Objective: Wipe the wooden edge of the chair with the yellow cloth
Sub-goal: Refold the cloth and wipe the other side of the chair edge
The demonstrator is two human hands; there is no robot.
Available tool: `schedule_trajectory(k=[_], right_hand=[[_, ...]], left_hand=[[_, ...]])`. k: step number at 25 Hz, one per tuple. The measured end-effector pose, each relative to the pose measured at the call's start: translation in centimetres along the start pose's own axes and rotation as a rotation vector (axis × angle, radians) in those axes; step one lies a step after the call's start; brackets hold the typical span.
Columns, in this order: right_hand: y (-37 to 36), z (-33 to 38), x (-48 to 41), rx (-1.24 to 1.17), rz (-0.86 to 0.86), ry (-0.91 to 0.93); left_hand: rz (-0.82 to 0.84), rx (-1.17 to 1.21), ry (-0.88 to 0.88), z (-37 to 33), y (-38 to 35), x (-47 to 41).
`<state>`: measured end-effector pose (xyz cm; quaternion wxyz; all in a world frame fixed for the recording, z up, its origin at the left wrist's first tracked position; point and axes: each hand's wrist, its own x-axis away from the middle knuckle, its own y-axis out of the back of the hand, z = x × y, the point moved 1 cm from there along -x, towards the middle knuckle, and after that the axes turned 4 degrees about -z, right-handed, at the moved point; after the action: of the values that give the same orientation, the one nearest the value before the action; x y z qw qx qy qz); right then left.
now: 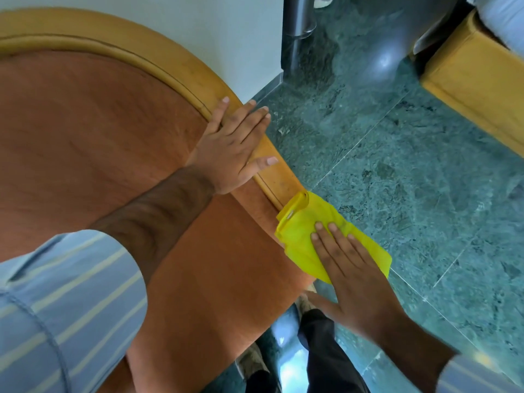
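The chair has an orange upholstered back framed by a curved light wooden edge. My left hand lies flat on that wooden edge, fingers spread, holding nothing. Lower along the same edge, the yellow cloth is draped over the wood. My right hand presses flat on top of the cloth, fingers together and pointing up the edge. The wood under the cloth is hidden.
Green marble floor lies to the right of the chair. A white wall and a metal post stand behind. Another wooden furniture piece sits at the upper right. My legs and shoes are below.
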<state>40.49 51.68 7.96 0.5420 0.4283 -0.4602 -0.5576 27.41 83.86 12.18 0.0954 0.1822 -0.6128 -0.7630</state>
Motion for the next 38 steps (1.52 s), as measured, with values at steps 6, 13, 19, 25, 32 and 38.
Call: schedule_trajectory(k=[6,13,19,25,32,38], right_hand=[[-0.5,1.7,-11.6,-0.031,-0.091,-0.02],[0.2,-0.6,-1.6,-0.038,0.02,0.065],[0.0,0.4,-3.1,0.003,-0.025,0.006],[0.7,2.4,-10.0,-0.063,0.005,-0.033],[3.2,-2.7,-9.1,-0.676,-0.145,-0.486],[4.7,-5.7,-9.4,-0.967,0.017,-0.721]], left_hand=[[-0.001,0.029,0.012,-0.3,0.2,-0.3],[0.028,0.054,-0.02,0.2,0.9,-0.2],[0.05,0.086,-0.001,0.0,1.0,-0.3],[0.072,0.125,0.033,-0.4,1.3,-0.2],[0.243,0.447,0.163,-2.9,2.7,-1.4],[0.018,0.737,0.427,-4.2,4.5,2.1]])
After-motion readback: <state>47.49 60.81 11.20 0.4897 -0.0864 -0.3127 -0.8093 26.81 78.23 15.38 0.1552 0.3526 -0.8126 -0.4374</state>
